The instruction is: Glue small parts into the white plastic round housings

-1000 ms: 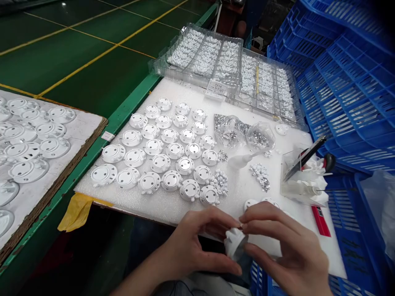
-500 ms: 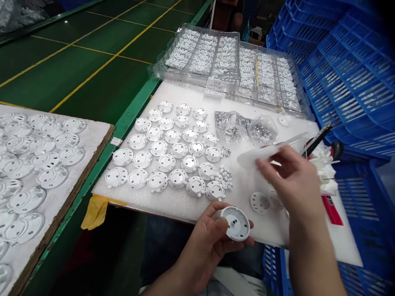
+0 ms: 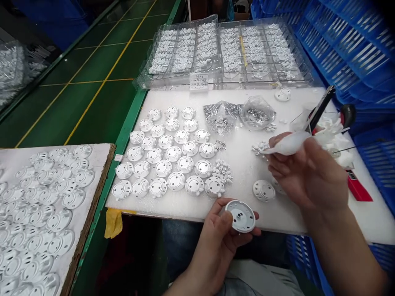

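My left hand (image 3: 217,236) grips a round white plastic housing (image 3: 242,220) near the table's front edge, thumb on its rim. The housing's hollow side faces up and shows a small central post and several holes. Raised to the right, my right hand (image 3: 317,176) is closed on a translucent white tapered squeeze pouch (image 3: 290,144), its narrow tip pointing left; whether it is a bag or a soft bottle I cannot tell. Below that hand lies another round white housing (image 3: 264,190), with one more partly hidden behind the wrist.
Rows of round white housings (image 3: 166,141) cover the white foam sheet's left half. Beside them are small white parts (image 3: 222,172) and bags of metal pieces (image 3: 257,113). Clear trays (image 3: 206,78) stand behind, blue crates (image 3: 348,53) at right. Black-handled tools (image 3: 324,107) lie right.
My right hand has turned the translucent pouch so that its tip points left, and moved it slightly right. My left hand still holds the housing. The camera view has shifted.
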A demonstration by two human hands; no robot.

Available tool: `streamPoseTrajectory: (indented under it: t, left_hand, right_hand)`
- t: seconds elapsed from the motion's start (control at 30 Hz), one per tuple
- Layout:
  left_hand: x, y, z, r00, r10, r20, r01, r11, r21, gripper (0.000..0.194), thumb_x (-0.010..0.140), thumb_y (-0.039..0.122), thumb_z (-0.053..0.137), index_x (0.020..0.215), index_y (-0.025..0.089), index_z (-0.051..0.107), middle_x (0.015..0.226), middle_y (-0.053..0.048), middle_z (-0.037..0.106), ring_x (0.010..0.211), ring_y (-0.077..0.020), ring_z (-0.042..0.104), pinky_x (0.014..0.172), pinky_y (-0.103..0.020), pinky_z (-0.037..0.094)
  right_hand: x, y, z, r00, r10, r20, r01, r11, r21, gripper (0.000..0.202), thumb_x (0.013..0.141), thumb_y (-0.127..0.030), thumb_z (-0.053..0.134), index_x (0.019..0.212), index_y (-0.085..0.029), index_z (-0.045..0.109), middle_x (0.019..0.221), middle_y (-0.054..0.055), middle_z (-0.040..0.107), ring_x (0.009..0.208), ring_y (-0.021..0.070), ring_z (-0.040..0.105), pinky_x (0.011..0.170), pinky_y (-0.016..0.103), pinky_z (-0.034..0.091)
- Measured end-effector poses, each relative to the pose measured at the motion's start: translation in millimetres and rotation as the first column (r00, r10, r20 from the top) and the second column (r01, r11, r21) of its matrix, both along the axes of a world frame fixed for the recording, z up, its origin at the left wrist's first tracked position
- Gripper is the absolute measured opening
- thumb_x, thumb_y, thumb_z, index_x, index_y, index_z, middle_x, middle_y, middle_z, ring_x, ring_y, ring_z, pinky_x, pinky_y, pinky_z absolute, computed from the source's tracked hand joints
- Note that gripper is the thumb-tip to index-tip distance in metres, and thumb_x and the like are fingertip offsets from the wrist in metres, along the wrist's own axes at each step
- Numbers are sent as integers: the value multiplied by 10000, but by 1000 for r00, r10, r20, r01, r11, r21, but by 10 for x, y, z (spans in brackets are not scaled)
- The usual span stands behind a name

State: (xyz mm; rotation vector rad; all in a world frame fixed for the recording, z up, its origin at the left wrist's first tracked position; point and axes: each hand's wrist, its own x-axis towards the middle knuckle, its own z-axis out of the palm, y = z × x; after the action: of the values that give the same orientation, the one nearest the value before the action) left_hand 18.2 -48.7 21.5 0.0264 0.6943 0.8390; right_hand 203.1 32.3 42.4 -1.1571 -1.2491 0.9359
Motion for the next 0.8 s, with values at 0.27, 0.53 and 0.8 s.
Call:
streamPoseTrajectory:
  t: [0.27, 0.53, 0.8]
  left_hand:
    - [82, -34, -13, 992, 35, -122, -34, 999, 12, 506, 710, 467, 927, 1005, 165, 648, 898, -82, 806, 721, -163, 774, 645, -170, 596]
    - [82, -37, 4, 980, 20, -196, -24, 1000, -14, 562, 680, 510, 933, 1018, 174, 635, 899, -84, 797, 698, -161, 741, 674, -211, 596]
    - [96, -60, -8, 980, 43, -196, -32, 998, 60, 503, 739, 518, 892, 1012, 175, 647, 882, -79, 794, 670, -128, 683, 701, -227, 566]
  right_hand:
    - [-22, -121, -108, 980, -44, -192, 48, 999, 18, 531, 840, -526, 763, 558, -223, 431, 565, -25, 297, 535, 130, 349, 466, 306, 261]
    - [-55, -225, -170, 999, -6, 41, -1, 986, 168, 575, 948, -437, 674, 531, -200, 357, 545, -29, 270, 495, 103, 293, 486, 323, 220]
    - [-68, -226, -165, 996, 41, 81, -55, 983, 177, 556, 979, -406, 629, 553, -207, 331, 544, -26, 276, 504, 118, 286, 502, 340, 220]
